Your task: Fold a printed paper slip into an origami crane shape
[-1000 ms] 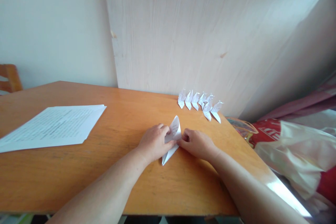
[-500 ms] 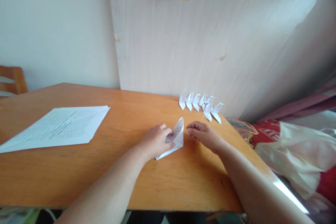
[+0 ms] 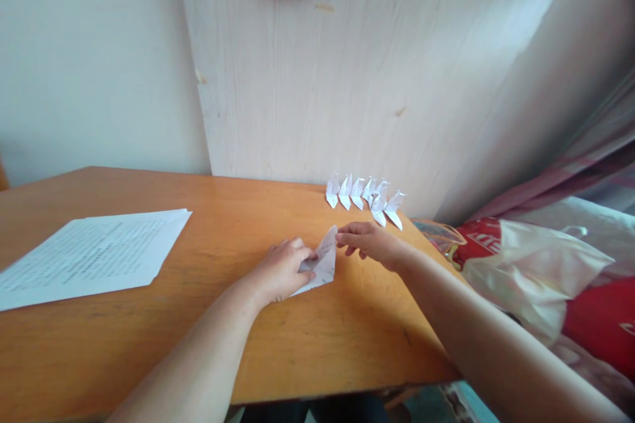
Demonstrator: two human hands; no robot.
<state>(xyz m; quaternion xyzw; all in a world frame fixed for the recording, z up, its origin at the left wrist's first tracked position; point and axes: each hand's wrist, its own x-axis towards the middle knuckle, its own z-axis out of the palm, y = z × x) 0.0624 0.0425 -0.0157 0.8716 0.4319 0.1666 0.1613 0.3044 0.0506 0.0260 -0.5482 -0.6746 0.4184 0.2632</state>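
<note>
The left hand (image 3: 284, 269) pinches folded paper (image 3: 325, 269) between thumb and fingers, over the table (image 3: 278, 360). The right hand (image 3: 370, 242), apart from it half a second ago, now has fingertips at its upper tip; whether they pinch cannot be told. Tabletop stretches from both hands to the near edge. Printed sheets (image 3: 109, 248) lie well left. Past the right hand, paper figures (image 3: 358, 194) stand near the wall panel (image 3: 297, 92); bags (image 3: 530, 277) lie beyond the right edge.

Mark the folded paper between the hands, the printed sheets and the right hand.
Folded paper (image 3: 325, 268): head view, its visible middle.
Printed sheets (image 3: 102, 252): head view, top sheet's middle.
Right hand (image 3: 370, 239): head view, its back.
</note>
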